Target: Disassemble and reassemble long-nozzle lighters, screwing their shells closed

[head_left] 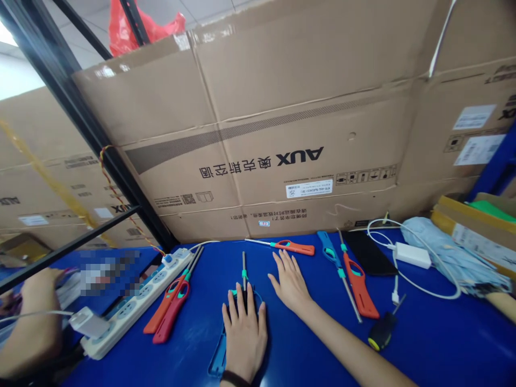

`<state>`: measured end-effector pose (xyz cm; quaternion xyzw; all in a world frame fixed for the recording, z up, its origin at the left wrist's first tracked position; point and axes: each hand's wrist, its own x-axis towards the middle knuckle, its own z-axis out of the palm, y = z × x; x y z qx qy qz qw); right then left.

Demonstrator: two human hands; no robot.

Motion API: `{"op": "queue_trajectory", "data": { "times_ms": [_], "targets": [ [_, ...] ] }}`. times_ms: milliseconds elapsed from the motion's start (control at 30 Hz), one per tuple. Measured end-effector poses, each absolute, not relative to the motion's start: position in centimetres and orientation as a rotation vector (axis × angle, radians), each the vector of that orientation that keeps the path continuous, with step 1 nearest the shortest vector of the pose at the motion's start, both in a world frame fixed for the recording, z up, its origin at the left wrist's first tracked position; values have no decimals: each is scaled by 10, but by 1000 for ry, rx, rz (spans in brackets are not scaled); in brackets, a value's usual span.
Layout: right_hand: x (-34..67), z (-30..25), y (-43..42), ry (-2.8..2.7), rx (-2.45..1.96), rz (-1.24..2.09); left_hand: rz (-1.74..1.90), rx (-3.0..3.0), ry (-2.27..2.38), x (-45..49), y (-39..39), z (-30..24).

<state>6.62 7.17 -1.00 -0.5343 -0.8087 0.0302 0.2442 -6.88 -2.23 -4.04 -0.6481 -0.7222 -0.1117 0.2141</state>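
My left hand (pixel 244 332) lies flat, fingers spread, on top of a blue long-nozzle lighter (pixel 220 352) whose metal rod (pixel 244 270) points away from me. My right hand (pixel 290 284) rests open and palm-down on the blue table (pixel 435 344), just right of that rod and holding nothing. An orange lighter (pixel 293 247) lies just beyond its fingertips. Two red-orange lighters (pixel 171 306) lie to the left of my left hand. Right of my right hand are a blue lighter (pixel 328 251) and an orange lighter (pixel 358 287).
A white power strip (pixel 133 309) runs along the left. A black phone (pixel 368 253), white charger with cable (pixel 411 254), black-and-yellow screwdriver (pixel 381 332) and folded umbrella (pixel 455 263) lie at the right. Large cardboard boxes (pixel 282 134) wall the back. Another person's arm (pixel 32 333) is at far left.
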Motion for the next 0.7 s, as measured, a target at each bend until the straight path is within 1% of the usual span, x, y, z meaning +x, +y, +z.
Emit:
{"op": "queue_trajectory", "data": {
  "times_ms": [367, 567, 700],
  "targets": [
    [110, -6, 80, -2142, -1593, -129, -459, -1929, -1950, -48, -46, -39],
    [140, 0, 88, -2156, -1650, -184, -415, -2083, -1900, -55, -50, -40],
    [135, 10, 68, -2191, -1612, -162, -394, -2095, -1905, -57, -46, -37]
  ]
}}
